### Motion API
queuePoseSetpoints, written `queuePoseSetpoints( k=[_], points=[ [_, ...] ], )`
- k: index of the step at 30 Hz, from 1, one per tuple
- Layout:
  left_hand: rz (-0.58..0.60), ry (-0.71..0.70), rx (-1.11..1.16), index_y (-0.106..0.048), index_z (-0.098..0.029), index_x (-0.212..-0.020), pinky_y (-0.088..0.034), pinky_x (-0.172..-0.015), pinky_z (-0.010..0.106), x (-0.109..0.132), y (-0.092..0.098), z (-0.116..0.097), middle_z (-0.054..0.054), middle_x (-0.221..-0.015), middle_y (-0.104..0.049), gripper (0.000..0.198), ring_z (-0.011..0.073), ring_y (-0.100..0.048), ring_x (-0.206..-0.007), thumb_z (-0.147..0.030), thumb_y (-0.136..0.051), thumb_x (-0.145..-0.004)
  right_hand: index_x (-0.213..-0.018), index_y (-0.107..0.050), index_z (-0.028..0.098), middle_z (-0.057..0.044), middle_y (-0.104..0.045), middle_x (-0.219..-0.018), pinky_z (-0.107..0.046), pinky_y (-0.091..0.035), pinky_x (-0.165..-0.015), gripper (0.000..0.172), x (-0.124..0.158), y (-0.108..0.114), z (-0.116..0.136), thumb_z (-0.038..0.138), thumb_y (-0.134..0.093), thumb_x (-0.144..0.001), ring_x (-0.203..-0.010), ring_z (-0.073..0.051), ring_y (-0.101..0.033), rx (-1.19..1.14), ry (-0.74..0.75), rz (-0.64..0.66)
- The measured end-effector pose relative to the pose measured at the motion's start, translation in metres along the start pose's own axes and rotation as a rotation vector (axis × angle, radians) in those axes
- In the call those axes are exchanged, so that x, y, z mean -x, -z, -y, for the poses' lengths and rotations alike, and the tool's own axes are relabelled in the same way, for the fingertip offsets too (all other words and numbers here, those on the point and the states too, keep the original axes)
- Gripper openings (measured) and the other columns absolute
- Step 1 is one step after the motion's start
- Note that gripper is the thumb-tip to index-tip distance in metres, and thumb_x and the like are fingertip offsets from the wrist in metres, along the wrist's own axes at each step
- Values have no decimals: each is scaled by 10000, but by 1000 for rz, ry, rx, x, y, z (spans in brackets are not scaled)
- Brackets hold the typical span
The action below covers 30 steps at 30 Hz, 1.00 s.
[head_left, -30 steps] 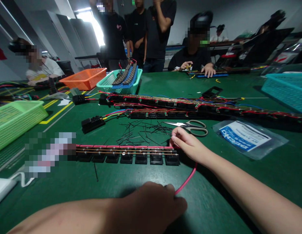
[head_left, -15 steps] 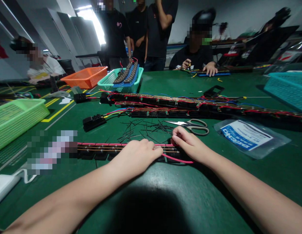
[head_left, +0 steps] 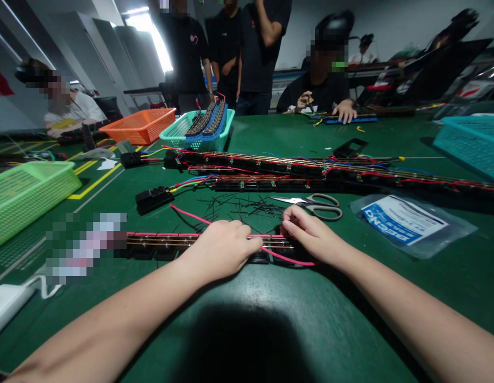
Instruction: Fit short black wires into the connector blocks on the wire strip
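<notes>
My left hand (head_left: 226,247) is closed over a loose red wire (head_left: 289,259). One end of this wire sticks out to the upper left, and the other curves to the lower right below my right hand. Under my left hand lies a black strip (head_left: 162,244) with thin copper-coloured rods and a red wire along its far edge. My right hand (head_left: 304,229) rests at the strip's right end, its fingers curled together. What lies inside those fingers is hidden. Just beyond it are scissors (head_left: 310,205) and a scatter of black cable-tie offcuts (head_left: 231,207).
More wired black strips (head_left: 286,167) lie across the table behind. A labelled plastic bag (head_left: 408,221) is at right. Baskets in green (head_left: 35,181), orange (head_left: 141,127) and teal (head_left: 173,139) stand at left and back. A co-worker's hand (head_left: 345,111) works opposite.
The loose red wire's left end now shows beyond my left hand, pointing up and left. My left hand has shifted slightly; my right hand is almost still.
</notes>
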<state>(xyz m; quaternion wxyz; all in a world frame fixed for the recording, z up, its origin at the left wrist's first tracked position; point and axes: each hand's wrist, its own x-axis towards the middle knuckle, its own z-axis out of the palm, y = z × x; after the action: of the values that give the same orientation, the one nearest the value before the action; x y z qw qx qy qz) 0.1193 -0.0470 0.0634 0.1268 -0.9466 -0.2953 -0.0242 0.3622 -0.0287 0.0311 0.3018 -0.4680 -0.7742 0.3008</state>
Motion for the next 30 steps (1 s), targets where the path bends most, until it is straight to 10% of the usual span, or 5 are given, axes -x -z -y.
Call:
queuePoseSetpoints(
  k=[13,20,30],
  points=[
    [-26,15,164,-535,-188,-1265,-452,-882,425,-3,-8,-9,109,-1154,-600,432,272,-545,-1054,-356,-508,-867,-807,-466,234,2,-659,-718,-312,-488,-710,274,-4,12,3,390,-691,-786,-707,-163,-625,-515,-111,-134],
    [37,83,225,-385,-102,-1449,-483,-902,423,-3,-27,-9,137,-1165,-623,634,272,-578,-1034,-385,-456,-887,-875,-467,249,70,-349,-649,-252,-293,-509,226,-4,21,-4,396,-632,-821,-546,-109,-336,-324,-70,-127],
    [23,147,234,-547,-149,-1288,-519,-840,380,-6,-29,-3,102,-1077,-676,437,233,-635,-974,-354,-298,-993,-925,-656,207,25,-568,-683,-268,-328,-543,449,-1,43,-10,527,-777,-634,-614,-147,-481,102,-102,380]
  ],
)
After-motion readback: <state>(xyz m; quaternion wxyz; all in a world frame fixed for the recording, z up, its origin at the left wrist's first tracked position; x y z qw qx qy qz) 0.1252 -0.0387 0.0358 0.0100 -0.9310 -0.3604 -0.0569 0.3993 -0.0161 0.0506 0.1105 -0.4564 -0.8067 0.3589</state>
